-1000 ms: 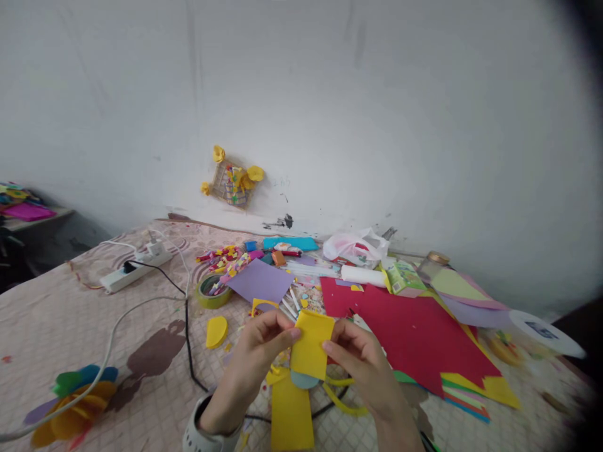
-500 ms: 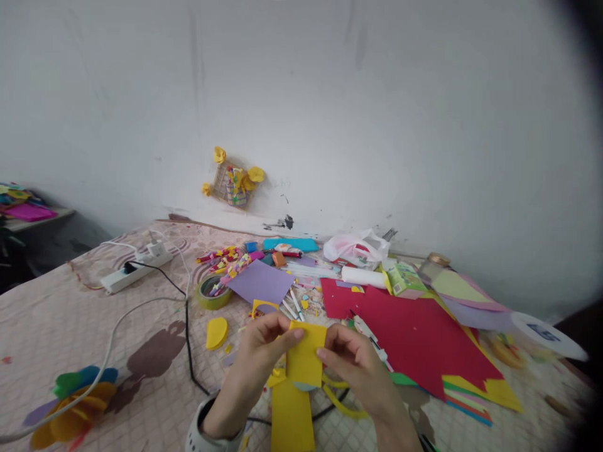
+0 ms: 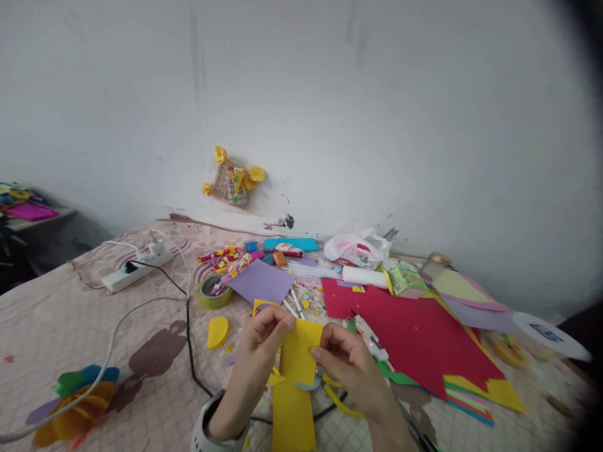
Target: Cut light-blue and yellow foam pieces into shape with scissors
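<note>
Both hands hold a small yellow sheet (image 3: 299,351) above the near middle of the table (image 3: 160,408). The left hand (image 3: 264,339) has its thumb and forefinger pinched together on the sheet's upper left corner. The right hand (image 3: 346,358) has its thumb and fingers clamped on the right edge, the thumb lying over the front face. A pale watch (image 3: 210,433) circles the left wrist. Below the sheet, partly covered by it in this view, a yellow strip (image 3: 293,420) extends to the lower edge of the view. A white glue gun (image 3: 371,339), showing a small red light, lies just beyond the right hand, near a large red sheet (image 3: 419,339). To the left of the left hand lies a yellow rounded piece (image 3: 217,333); farther back are a purple sheet (image 3: 261,281) and, touching or just beside it, a roll of tape (image 3: 214,302). A white power strip (image 3: 136,274) rests toward the rear left, and a many-coloured flower (image 3: 78,402) lies at lower left. A framed decoration (image 3: 235,182) with yellow blooms is on the wall (image 3: 330,113).
</note>
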Demonstrator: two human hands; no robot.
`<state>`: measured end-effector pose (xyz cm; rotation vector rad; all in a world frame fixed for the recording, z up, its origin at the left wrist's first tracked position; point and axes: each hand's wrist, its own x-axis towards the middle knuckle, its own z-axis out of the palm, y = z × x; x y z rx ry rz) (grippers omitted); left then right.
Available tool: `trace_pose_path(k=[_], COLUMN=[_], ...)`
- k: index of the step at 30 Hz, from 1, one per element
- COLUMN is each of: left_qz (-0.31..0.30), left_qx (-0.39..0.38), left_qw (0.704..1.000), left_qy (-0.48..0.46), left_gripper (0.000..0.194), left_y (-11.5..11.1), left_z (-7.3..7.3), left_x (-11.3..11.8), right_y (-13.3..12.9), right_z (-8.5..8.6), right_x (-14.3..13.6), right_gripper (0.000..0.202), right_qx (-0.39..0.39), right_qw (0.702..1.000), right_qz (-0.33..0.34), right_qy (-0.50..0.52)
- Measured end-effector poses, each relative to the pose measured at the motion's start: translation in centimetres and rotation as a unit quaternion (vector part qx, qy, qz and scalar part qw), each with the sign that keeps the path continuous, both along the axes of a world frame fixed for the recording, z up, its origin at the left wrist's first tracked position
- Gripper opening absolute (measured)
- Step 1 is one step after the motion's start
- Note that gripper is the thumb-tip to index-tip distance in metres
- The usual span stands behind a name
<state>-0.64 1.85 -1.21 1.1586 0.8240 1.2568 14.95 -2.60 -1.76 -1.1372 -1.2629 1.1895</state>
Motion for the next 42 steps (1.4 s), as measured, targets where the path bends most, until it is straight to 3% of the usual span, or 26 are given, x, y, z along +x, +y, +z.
trace_pose_path(k=[5, 7, 15, 25, 31, 36, 38, 42], left_qz=[-0.113, -0.127, -0.101, -0.117, -0.081, 0.006, -0.001, -0.116], left_qx=[-0.013, -0.013, 0.010, 0.024, 0.085, 0.158, 0.186, 0.176], left_qw=[0.991, 0.988, 0.988, 0.983, 0.971, 0.959, 0.952, 0.948], left_qy=[0.065, 0.092, 0.118, 0.140, 0.208, 0.236, 0.244, 0.238], left_gripper=[0.020, 0.022, 0.026, 0.025, 0.027, 0.023, 0.024, 0.026], left_y=[0.1, 0.1, -0.1, 0.0, 0.0, -0.4, -0.9, -1.9], left_z=[0.7, 0.6, 0.4, 0.4, 0.7, 0.8, 0.9, 1.2], left_x=[0.0, 0.0, -0.1, -0.2, 0.0, -0.1, -0.2, 0.1], right_y=[-0.1, -0.1, -0.2, 0.0, 0.1, 0.3, 0.2, -0.4], right_z=[-0.1, 0.0, 0.4, 0.2, -0.4, -0.5, -0.4, 0.0], right_x=[1.0, 1.4, 1.5, 1.8, 1.7, 1.8, 1.5, 0.1], right_gripper=[0.023, 0.024, 0.025, 0.025, 0.021, 0.020, 0.020, 0.020], right_qx=[-0.015, -0.014, -0.015, -0.010, 0.003, 0.037, 0.040, 0.052], right_qw=[0.997, 0.996, 0.995, 0.988, 0.984, 0.985, 0.990, 0.993], right_qz=[-0.046, -0.063, -0.076, -0.118, -0.120, -0.140, -0.123, -0.007], right_qy=[0.054, 0.054, 0.063, 0.102, 0.128, 0.090, 0.061, 0.108])
